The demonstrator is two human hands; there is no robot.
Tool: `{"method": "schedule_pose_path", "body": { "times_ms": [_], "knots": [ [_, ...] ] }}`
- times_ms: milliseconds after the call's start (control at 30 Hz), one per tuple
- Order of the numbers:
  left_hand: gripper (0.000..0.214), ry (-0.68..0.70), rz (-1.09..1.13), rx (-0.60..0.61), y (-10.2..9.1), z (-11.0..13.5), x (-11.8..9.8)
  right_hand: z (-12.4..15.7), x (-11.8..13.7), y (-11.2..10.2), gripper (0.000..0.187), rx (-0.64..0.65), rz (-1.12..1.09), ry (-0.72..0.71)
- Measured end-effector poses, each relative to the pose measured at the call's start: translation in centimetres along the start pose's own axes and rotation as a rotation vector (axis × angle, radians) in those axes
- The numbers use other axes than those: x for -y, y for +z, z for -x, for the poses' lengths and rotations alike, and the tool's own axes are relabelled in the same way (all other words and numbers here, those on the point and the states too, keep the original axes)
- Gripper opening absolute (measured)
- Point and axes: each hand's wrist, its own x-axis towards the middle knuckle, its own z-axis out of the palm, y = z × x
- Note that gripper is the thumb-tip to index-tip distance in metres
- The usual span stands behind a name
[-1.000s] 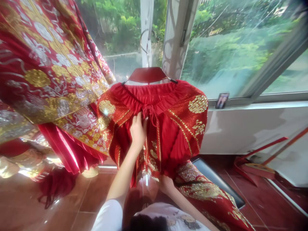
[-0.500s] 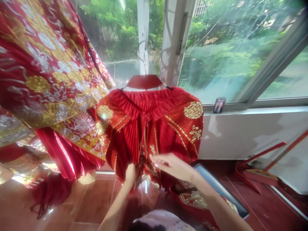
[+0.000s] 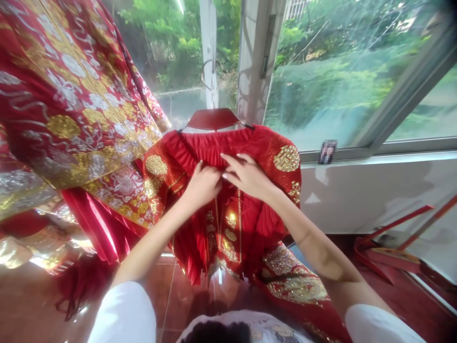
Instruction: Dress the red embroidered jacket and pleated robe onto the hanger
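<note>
A red garment [image 3: 246,209] with gold embroidery and a gathered, ruffled neckline hangs in front of me on a clothes hanger [image 3: 213,119]. My left hand [image 3: 207,183] is closed at the front centre, just below the ruffle, where a tied cord showed earlier. Its fingers cover whatever they hold. Close beside it, my right hand [image 3: 247,177] rests against the ruffle with its fingers stretched and apart. Both hands hide the cord's knot. Gold medallions decorate the garment's shoulders, and narrow gold-trimmed bands run down its front.
To the left hangs a larger red robe [image 3: 89,105] with gold and silver embroidery. Behind stands a window [image 3: 342,95] with a sill. A dustpan [image 3: 378,257] leans near the right wall. More embroidered red cloth [image 3: 296,286] lies low, under my right arm.
Both hands have risen from the garment's lower front to just below its ruffled neckline. They have come together over the knot, and the hanging cords are now out of sight.
</note>
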Motion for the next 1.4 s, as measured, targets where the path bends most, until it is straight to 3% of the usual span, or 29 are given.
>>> {"method": "schedule_pose_path", "body": {
  "times_ms": [167, 333, 400, 500, 533, 567, 633, 700, 767, 833, 933, 1100, 1167, 1267, 1400],
  "knots": [
    [0.012, 0.152, -0.109, 0.013, 1.8, 3.5, 0.0, 3.2, 0.6, 0.1, 0.045, 0.041, 0.037, -0.112],
    [0.017, 0.37, 0.006, 0.051, 1.8, 6.5, -2.0, 5.3, 3.1, 1.0, 0.04, 0.122, -0.004, -0.206],
    [0.014, 0.42, 0.121, 0.245, 1.8, 8.3, -3.0, 6.6, 4.0, 1.5, 0.037, 0.245, 0.022, -0.189],
    [0.009, 0.367, 0.259, 0.593, 1.0, 10.4, -3.6, 8.7, 5.0, 1.9, 0.034, 0.488, 0.087, -0.205],
    [0.009, 0.356, 0.311, 0.652, 0.6, 10.4, -3.5, 9.2, 5.3, 2.0, 0.033, 0.545, 0.067, -0.216],
    [0.01, 0.352, 0.355, 0.646, 0.1, 10.0, -3.3, 9.6, 5.6, 2.0, 0.032, 0.584, 0.023, -0.207],
    [0.014, 0.35, 0.362, 0.471, -0.8, 8.1, -2.8, 9.7, 6.3, 2.3, 0.031, 0.601, -0.099, -0.08],
    [0.016, 0.298, 0.206, 0.197, -1.0, 5.6, -2.2, 9.1, 6.7, 3.0, 0.03, 0.556, -0.192, 0.156],
    [0.02, 0.183, 0.0, 0.038, -0.2, 3.5, -1.9, 8.1, 6.8, 4.3, 0.028, 0.444, -0.229, 0.377],
    [0.018, 0.108, -0.118, 0.075, 1.0, 2.4, -1.7, 7.2, 6.6, 6.0, 0.028, 0.292, -0.233, 0.517],
    [0.017, 0.114, -0.141, 0.208, 2.2, 2.4, -1.7, 6.9, 6.2, 8.2, 0.031, 0.068, -0.303, 0.587],
    [0.016, 0.166, -0.046, 0.236, 0.8, 3.4, -2.0, 8.0, 6.7, 9.5, 0.026, -0.295, -0.558, 0.699],
    [0.016, 0.184, -0.019, 0.251, 0.0, 3.5, -2.2, 8.4, 7.2, 9.3, 0.028, -0.359, -0.701, 0.735],
    [0.018, 0.197, 0.001, 0.251, -0.5, 3.7, -2.4, 8.8, 8.0, 8.7, 0.032, -0.354, -0.814, 0.721],
    [0.022, 0.194, 0.008, 0.24, -0.7, 4.0, -2.9, 9.0, 8.4, 7.9, 0.033, -0.429, -0.413, 0.641]
  ]
}}
